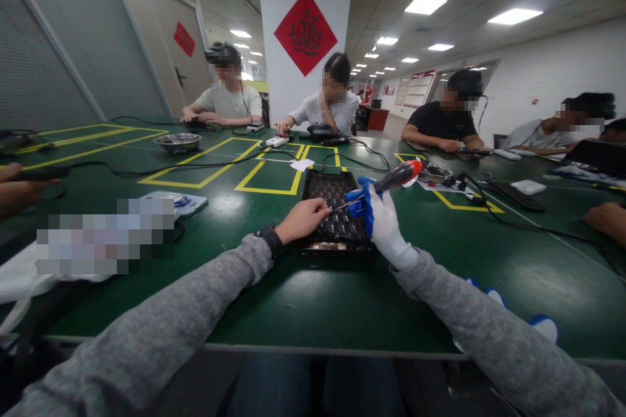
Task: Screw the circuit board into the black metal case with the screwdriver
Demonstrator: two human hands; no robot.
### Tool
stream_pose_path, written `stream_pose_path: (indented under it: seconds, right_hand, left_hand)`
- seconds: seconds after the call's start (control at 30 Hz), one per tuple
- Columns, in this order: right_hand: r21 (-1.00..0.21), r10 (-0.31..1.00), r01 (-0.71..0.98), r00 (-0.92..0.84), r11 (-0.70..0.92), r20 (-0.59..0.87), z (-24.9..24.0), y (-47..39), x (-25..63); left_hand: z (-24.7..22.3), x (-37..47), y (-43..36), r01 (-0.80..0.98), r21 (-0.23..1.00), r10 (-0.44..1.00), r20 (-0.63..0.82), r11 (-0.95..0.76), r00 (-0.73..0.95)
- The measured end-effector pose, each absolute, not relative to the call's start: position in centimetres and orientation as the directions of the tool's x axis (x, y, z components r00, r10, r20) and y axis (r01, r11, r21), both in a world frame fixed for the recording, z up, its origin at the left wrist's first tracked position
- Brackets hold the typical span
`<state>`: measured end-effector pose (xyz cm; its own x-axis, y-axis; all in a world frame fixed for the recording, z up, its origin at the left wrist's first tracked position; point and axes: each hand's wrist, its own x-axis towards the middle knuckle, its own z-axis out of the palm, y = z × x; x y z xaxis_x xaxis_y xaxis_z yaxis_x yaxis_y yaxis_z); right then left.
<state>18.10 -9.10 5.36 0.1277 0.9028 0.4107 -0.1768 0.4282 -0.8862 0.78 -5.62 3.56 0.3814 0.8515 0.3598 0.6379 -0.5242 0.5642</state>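
Observation:
A screwdriver (398,176) with a red and black handle is gripped in my right hand (384,218), which wears a white glove with blue-coated fingers. Its thin shaft points left and down toward my bare left hand (306,218). The left fingers are pinched together at the shaft's tip; whatever lies between them is too small to make out. Both hands are over an open black plastic case (335,192) with a patterned inner surface, lying on the green table (313,300). Along the case's near edge, a pale, gold-toned part (328,246) shows.
A metal bowl (178,142) stands at the back left, and a white paper scrap (302,165) lies beyond the case. Black cables (117,172) cross the table. A blue-and-white glove (544,327) lies beside my right sleeve. Several people sit around the table.

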Motion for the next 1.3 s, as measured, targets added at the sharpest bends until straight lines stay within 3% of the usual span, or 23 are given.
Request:
stream_pose_path:
  seconds: [0.2, 0.83, 1.1, 1.3]
  right_hand:
    - [-0.882, 0.883, 0.055, 0.004, 0.468, 0.469, 6.0, -10.6, 17.6]
    - [-0.897, 0.897, -0.047, 0.087, 0.439, 0.434, 5.8, -9.7, 17.7]
    - [-0.889, 0.886, -0.013, 0.091, 0.458, 0.455, 6.0, -10.0, 17.7]
    - [-0.872, 0.837, 0.079, 0.25, 0.483, 0.487, 5.8, -10.0, 18.0]
  left_hand:
    - [3.8, 0.9, -5.7, 0.689, 0.504, 0.853, 0.329, -0.522, 0.406]
    - [3.8, 0.9, -6.0, 0.67, 0.505, 0.839, 0.335, -0.544, 0.428]
    - [3.6, 0.9, -5.8, 0.663, 0.514, 0.839, 0.348, -0.544, 0.418]
    - [4.2, 1.0, -6.6, 0.541, 0.547, 0.77, 0.462, -0.639, 0.441]
